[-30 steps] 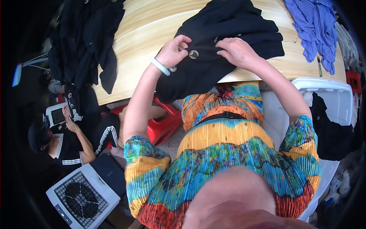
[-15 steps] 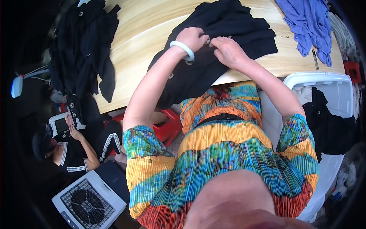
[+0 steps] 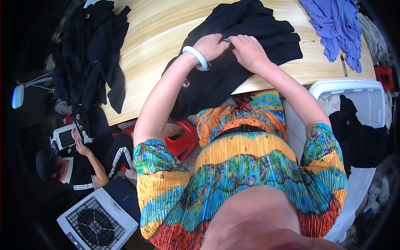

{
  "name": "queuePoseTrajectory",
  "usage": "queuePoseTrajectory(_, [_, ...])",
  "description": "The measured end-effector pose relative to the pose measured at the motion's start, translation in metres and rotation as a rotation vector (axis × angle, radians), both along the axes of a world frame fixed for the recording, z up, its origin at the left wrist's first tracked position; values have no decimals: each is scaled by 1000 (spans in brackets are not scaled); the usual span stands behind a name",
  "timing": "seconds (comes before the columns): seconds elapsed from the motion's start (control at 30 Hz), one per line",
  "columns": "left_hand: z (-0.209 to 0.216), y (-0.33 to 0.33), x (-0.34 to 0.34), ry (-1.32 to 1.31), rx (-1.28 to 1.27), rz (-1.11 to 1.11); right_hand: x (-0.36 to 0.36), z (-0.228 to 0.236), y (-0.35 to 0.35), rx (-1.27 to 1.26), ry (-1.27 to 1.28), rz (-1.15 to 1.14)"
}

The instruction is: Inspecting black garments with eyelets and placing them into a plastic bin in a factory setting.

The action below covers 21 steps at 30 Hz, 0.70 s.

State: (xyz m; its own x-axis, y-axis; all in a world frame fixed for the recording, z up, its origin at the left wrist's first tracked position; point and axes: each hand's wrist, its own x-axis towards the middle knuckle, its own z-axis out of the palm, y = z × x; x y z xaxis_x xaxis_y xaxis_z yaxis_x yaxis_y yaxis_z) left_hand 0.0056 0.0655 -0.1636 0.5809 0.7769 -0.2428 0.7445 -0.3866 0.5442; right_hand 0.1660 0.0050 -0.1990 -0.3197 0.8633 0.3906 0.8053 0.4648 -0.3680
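A black garment (image 3: 246,16) with large pale round buttons lies spread across the front of the table. My left hand (image 3: 209,46), a pale bangle (image 3: 196,57) at its wrist, is closed in a pinch on the garment's upper part. My right hand (image 3: 251,54) faces it, thumb and fingers also closed, and the two sets of fingertips almost meet. Between them a button (image 3: 226,41) partly shows, the rest covered by my fingers. Another button (image 3: 186,83) shows beside my left forearm.
More black clothes (image 3: 89,54) hang over the table's left edge. A purple garment (image 3: 333,25) and dark snips (image 3: 343,65) lie at the right. Beside me stand a white bin (image 3: 348,85) holding dark clothes and a red stool (image 3: 185,139). A co-worker (image 3: 79,166) sits at lower left near a fan unit (image 3: 96,221).
My left hand has shifted slightly down and left. My right fingertips have risen and come in closer to the left ones at the button.
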Motion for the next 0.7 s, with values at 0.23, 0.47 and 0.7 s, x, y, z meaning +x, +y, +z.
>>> queuePoseTrajectory(0.23, [-13, -21, -2, -84, 352, -26, 1, 5, 3, -33, -51, 53])
queuePoseTrajectory(0.47, [-23, -25, 4, 9, 474, -22, 0, 1, 8, -17, -160, 72])
queuePoseTrajectory(0.7, [-40, -25, 8, 205, 806, -81, -8, -8, 12, 85, -244, 59])
